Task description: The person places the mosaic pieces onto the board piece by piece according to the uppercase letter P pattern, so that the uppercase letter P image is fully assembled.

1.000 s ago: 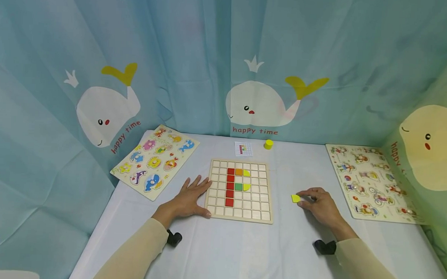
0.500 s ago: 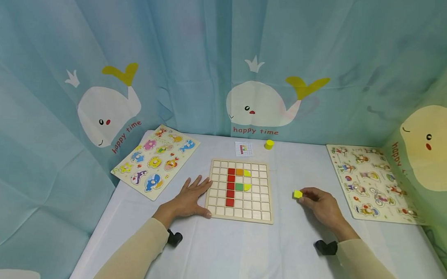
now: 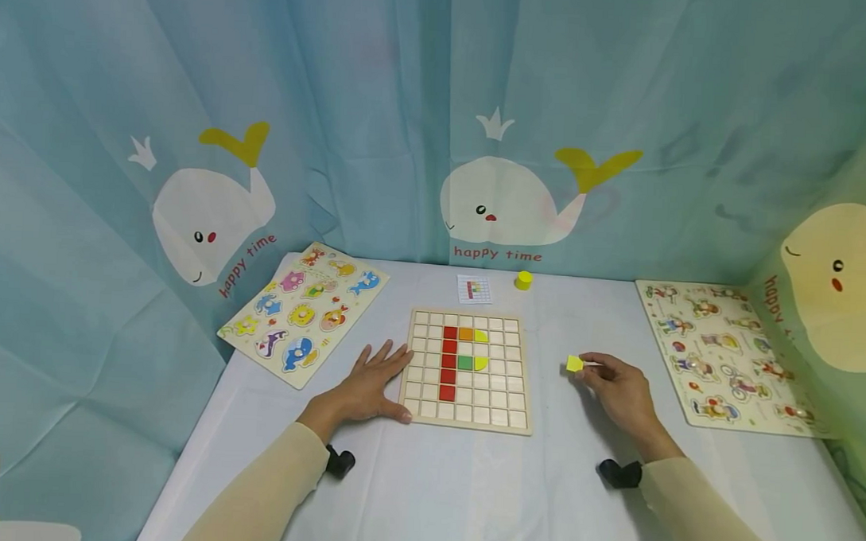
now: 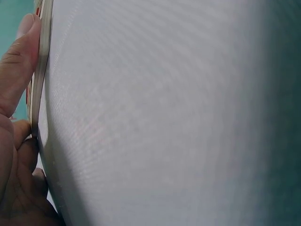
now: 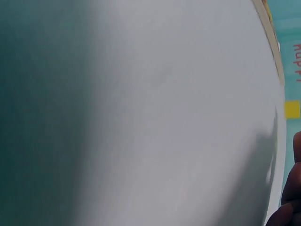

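A wooden grid board [image 3: 498, 395] lies mid-table in the head view. It carries a column of several red squares [image 3: 448, 362], an orange square [image 3: 466, 334], a green square [image 3: 465, 363] and two round-sided yellow pieces [image 3: 481, 364]. My left hand [image 3: 363, 386] rests at the board's left edge with fingers spread; in the left wrist view its thumb [image 4: 21, 59] touches the board's side. To the right of the board, my right hand [image 3: 620, 390] pinches a small yellow block [image 3: 574, 364] between thumb and fingertips, above the tablecloth.
Behind the board lie a small pattern card [image 3: 474, 289] and a yellow cylinder [image 3: 523, 281]. A sea-animal peg puzzle [image 3: 302, 315] is at the left, a puzzle with figures [image 3: 724, 356] at the right. A whale-print curtain [image 3: 379, 173] encloses the table.
The yellow block has turned in my right hand's fingers, and that hand has moved slightly up and away from me. My left hand stays at the board.
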Available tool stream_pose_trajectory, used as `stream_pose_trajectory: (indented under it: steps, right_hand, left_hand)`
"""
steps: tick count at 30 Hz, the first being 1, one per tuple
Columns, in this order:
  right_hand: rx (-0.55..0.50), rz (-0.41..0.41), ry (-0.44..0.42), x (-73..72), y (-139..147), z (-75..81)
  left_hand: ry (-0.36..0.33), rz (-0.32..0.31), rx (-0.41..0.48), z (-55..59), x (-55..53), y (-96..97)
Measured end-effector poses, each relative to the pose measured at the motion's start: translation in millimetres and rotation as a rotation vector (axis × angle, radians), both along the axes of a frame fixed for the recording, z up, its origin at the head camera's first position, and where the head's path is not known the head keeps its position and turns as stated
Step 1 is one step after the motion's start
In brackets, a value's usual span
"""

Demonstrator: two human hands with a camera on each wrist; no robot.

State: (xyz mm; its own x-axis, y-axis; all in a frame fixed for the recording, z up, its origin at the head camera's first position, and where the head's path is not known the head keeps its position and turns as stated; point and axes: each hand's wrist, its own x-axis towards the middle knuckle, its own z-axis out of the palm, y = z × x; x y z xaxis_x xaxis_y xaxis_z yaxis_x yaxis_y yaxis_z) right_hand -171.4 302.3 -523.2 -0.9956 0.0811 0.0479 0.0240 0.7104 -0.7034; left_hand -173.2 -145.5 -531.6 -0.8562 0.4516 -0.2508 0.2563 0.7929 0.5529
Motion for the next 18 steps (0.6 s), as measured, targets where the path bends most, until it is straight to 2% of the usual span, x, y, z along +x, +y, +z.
stream_pose_trajectory:
  steps: [10,18]
  right_hand:
    - [-0.086,0.000,0.020,-16.7,-42,10.2]
    - [-0.105,0.041,-0.022,-28.0,-76,14.2]
  left_hand:
    - [-0.001,-0.009,-0.001,0.4,-0.3,-0.2]
    - [-0.004,-0.008,-0.007,0.0,-0.9,-0.5]
